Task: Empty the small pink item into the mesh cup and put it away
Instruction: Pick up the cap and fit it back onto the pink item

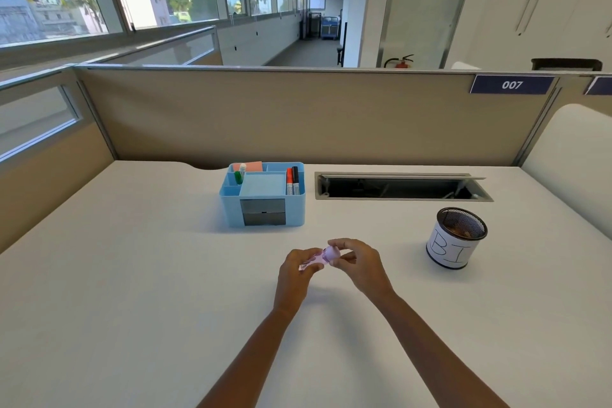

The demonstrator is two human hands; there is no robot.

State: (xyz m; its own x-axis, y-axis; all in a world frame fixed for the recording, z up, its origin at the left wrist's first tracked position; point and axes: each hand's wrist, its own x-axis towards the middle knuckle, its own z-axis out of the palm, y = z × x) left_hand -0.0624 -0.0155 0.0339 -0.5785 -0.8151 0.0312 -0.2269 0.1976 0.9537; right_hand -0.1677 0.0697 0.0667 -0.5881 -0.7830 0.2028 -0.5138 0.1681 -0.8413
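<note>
A small pink item [326, 256], part clear plastic with a rounded pink end, is held above the middle of the white desk. My left hand [295, 270] grips its clear lower part. My right hand [355, 258] pinches the rounded pink end from the right. The black mesh cup [458, 237], wrapped in white paper with hand-drawn letters, stands upright on the desk to the right of my hands, well apart from them. Something brownish lies inside the cup.
A blue desk organizer [263, 195] with markers, notes and grey drawers stands behind my hands. An open cable slot [402, 187] is sunk into the desk at the back right. A beige partition [298, 116] borders the desk's far edge.
</note>
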